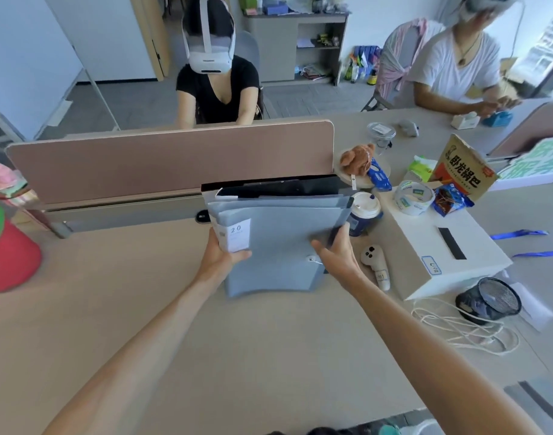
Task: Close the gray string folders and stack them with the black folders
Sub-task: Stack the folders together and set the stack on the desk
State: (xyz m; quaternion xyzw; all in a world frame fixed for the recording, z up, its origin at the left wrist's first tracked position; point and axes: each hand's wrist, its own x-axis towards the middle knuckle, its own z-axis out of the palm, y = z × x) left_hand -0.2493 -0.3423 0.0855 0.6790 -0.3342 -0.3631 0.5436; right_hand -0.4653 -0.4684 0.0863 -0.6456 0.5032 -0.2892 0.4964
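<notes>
A gray string folder (275, 246) is held above the desk between both hands, its flap down and a round string button (311, 258) near its right edge. My left hand (222, 254) grips its left edge by a white label marked 20. My right hand (338, 249) grips its right edge. Behind it more gray folders (278, 202) lie stacked, and black folders (284, 185) sit at the back against the pink divider (162, 158).
A lidded paper cup (364, 211) stands just right of the folders. A white controller (375, 262), a white box (441, 246), a tape roll (413, 196), snack packets, a mesh cup (488, 299) and white cord fill the right side. A red object (5, 252) sits far left. Two people sit across the desk.
</notes>
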